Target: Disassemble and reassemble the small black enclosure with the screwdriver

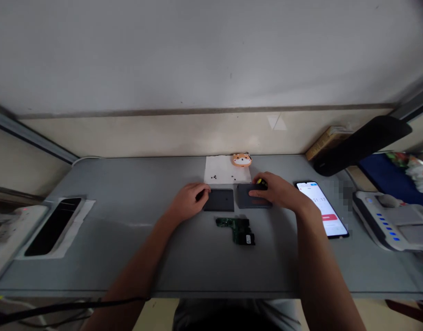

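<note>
My left hand [190, 201] is closed, its curled fingertips at the upper left corner of a flat dark cover panel [218, 201]. My right hand [275, 188] reaches over a dark grey casing [246, 198] with reddish marking, its thumb touching the top. Its curled fingers are around a small yellow-and-black object [262, 181], mostly hidden by the hand. Panel and casing lie side by side with a narrow gap. Nearer to me lies a green circuit board [237, 230] with black parts and a white label.
White paper [220, 166] behind the panel bears several tiny dark screws [214, 177] and an orange animal-faced case [242, 159]. A lit phone [322, 209] and white power strip [386, 225] lie right; a dark phone [54, 226] lies left. A black cylinder [363, 145] leans at the back right.
</note>
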The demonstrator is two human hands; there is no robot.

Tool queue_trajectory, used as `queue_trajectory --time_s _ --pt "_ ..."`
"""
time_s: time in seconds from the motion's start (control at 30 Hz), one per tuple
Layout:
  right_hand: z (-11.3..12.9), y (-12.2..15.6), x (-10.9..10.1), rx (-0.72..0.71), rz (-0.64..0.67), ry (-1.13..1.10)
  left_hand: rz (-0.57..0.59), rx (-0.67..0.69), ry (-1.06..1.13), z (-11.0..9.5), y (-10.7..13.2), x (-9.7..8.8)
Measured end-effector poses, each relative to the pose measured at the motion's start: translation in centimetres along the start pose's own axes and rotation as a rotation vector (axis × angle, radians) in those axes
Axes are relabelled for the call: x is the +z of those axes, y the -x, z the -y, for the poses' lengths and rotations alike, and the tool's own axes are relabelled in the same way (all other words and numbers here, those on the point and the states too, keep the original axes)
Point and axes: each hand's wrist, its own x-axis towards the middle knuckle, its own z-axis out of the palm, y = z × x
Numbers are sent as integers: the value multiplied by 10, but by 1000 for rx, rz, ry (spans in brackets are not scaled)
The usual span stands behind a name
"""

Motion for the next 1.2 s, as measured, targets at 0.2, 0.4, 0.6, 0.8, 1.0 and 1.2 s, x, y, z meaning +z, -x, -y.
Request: queue_trajectory --time_s 0.2,0.4,0.6,0.8,1.0,1.2 --pt "0 -1 -1 12 -3 -8 -15 17 -4 1 0 2" --pt "-2 -1 1 -19 -11 -33 -24 29 4 1 -1 2" --pt "-3 -1 1 -12 -6 -41 -30 30 16 0 -1 2" --pt "-4 -1 2 -25 -17 -28 -26 28 2 1 -1 2" --pt "-2 -1 1 -14 -19 -22 -24 19 -1 2 0 4" --pt "3 0 -2 35 16 -28 -29 27 12 1 0 4"
